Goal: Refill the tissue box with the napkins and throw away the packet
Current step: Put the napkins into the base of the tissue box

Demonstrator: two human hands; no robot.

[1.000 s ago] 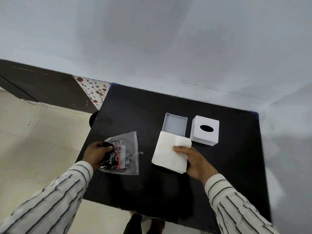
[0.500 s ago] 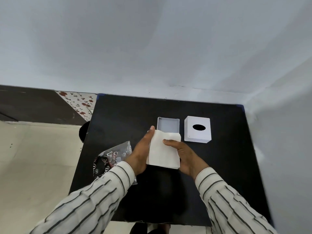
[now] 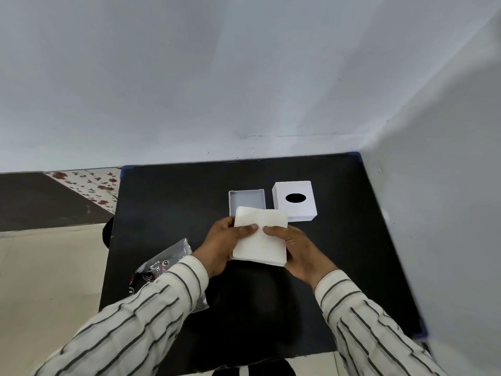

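The napkins (image 3: 260, 240) are plain white. At 12 o'clock from them, the open box (image 3: 246, 202) is white with a greyish inside. At 1 o'clock, the lid (image 3: 295, 210) is white with a black oval. The table (image 3: 176, 207) is black. At 8 o'clock, the packet (image 3: 162, 263) seems clear with black and red print. The sleeves (image 3: 141, 316) are cream with dark stripes.

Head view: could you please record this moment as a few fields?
napkin stack: held in both hands, over the table
left hand: grips its left edge, thumb on top
right hand: grips its right edge, thumb on top
box base: open, just beyond the stack
lid: right of the base, oval hole up
packet: on the table, behind the left sleeve
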